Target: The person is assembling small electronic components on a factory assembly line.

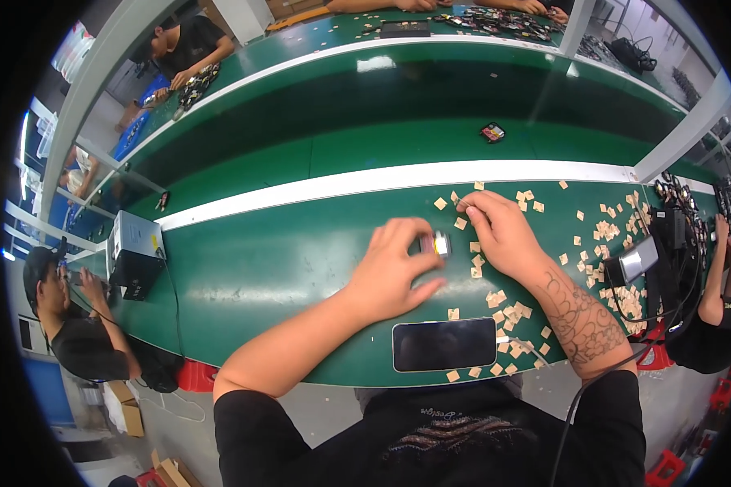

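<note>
My left hand (394, 264) is curled over the green table with its fingers round a small box-like device (439, 245), black with silver and a bit of yellow. Hand and device are both smeared by motion. To the right, my right hand (499, 231) is closed in a pinch of thumb and forefinger. What the fingertips hold is too small to name. Small tan squares (440, 204) lie round those fingertips, and more tan squares (477, 261) lie between the hands.
A dark-screened phone (444, 345) with a white cable lies at the near edge. Many tan squares (609, 235) spread rightward to a silver-black device (632, 261) and cables. A grey-black box (136, 252) stands at left. Beyond a white rail (382, 174) sits a small device (492, 132). Co-workers sit around.
</note>
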Action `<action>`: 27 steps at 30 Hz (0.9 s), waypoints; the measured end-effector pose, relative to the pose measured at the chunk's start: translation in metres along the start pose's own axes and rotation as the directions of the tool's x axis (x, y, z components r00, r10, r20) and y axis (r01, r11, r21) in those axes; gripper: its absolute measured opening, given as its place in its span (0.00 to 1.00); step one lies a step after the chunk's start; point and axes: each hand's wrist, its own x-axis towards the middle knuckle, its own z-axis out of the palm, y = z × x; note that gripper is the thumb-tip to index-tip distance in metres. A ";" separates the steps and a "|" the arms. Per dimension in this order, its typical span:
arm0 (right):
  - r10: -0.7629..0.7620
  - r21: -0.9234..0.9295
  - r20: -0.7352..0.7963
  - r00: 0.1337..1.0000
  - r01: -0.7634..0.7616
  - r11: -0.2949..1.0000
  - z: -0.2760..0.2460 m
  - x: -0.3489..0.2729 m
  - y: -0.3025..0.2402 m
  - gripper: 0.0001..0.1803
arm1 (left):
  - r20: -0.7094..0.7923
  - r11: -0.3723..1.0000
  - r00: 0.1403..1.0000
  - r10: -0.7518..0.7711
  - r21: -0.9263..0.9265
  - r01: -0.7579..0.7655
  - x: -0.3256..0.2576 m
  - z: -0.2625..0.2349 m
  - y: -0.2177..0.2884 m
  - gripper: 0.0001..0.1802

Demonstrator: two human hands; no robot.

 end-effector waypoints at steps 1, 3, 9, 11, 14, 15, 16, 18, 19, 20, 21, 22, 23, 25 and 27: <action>-0.001 0.002 -0.001 1.000 0.001 1.000 -0.001 0.001 -0.002 0.09 | -0.100 0.973 0.981 -0.163 0.148 0.177 0.003 0.003 0.003 0.26; 0.062 -0.017 0.026 0.998 -0.062 0.998 -0.002 0.004 -0.006 0.09 | -0.213 0.874 0.912 -0.351 0.275 0.401 -0.001 0.009 -0.006 0.34; 0.008 -0.038 -0.017 1.000 -0.009 0.999 0.001 0.003 0.001 0.09 | -0.103 0.913 0.954 -0.281 0.278 0.299 -0.001 -0.001 -0.007 0.32; -0.020 -0.032 0.034 0.999 0.021 0.999 0.001 0.003 0.000 0.09 | -0.097 0.926 0.955 -0.281 0.233 0.296 -0.001 -0.005 -0.010 0.32; -0.085 -0.073 0.120 0.989 0.095 0.993 -0.001 0.001 -0.006 0.09 | -0.106 0.945 0.951 -0.291 0.127 0.303 -0.001 -0.007 -0.011 0.32; -0.140 -0.061 0.174 0.975 0.152 0.986 -0.001 0.001 -0.006 0.08 | -0.108 0.962 0.960 -0.259 0.065 0.267 -0.001 -0.006 -0.012 0.33; -0.193 -0.044 0.225 0.955 0.208 0.977 0.001 0.000 -0.007 0.07 | -0.110 0.973 0.968 -0.227 0.005 0.229 0.000 -0.006 -0.012 0.34; -0.209 -0.024 0.213 0.954 0.219 0.975 0.009 -0.004 -0.008 0.03 | -0.174 0.981 0.965 -0.194 -0.014 0.194 0.001 -0.004 -0.011 0.25; -0.221 -0.035 0.228 0.948 0.235 0.971 0.012 -0.006 -0.008 0.03 | -0.126 0.985 0.977 -0.173 -0.035 0.170 0.001 -0.004 -0.012 0.20; -0.232 -0.046 0.241 0.942 0.250 0.967 0.012 -0.006 -0.008 0.03 | -0.077 0.987 0.986 -0.151 -0.058 0.147 0.000 -0.003 -0.012 0.14; -0.230 -0.041 0.230 0.945 0.246 0.968 0.011 -0.005 -0.011 0.04 | -0.104 0.987 0.982 -0.156 -0.058 0.151 0.002 -0.002 -0.013 0.07; -0.234 -0.035 0.220 0.947 0.247 0.968 0.009 -0.004 -0.012 0.04 | -0.097 0.988 0.984 -0.153 -0.049 0.149 0.002 -0.004 -0.015 0.07; -0.185 -0.030 0.249 0.951 0.198 0.980 0.008 -0.003 -0.013 0.05 | -0.065 0.981 0.981 -0.184 -0.079 0.178 0.002 -0.004 -0.018 0.09; -0.136 -0.024 0.266 0.954 0.148 0.989 0.006 -0.002 -0.011 0.05 | -0.025 0.974 0.978 -0.205 -0.102 0.202 0.009 -0.007 -0.021 0.11; -0.166 -0.015 0.178 0.970 0.172 0.985 0.007 -0.002 -0.003 0.06 | -0.081 0.965 0.969 -0.234 -0.143 0.221 0.026 -0.016 -0.033 0.10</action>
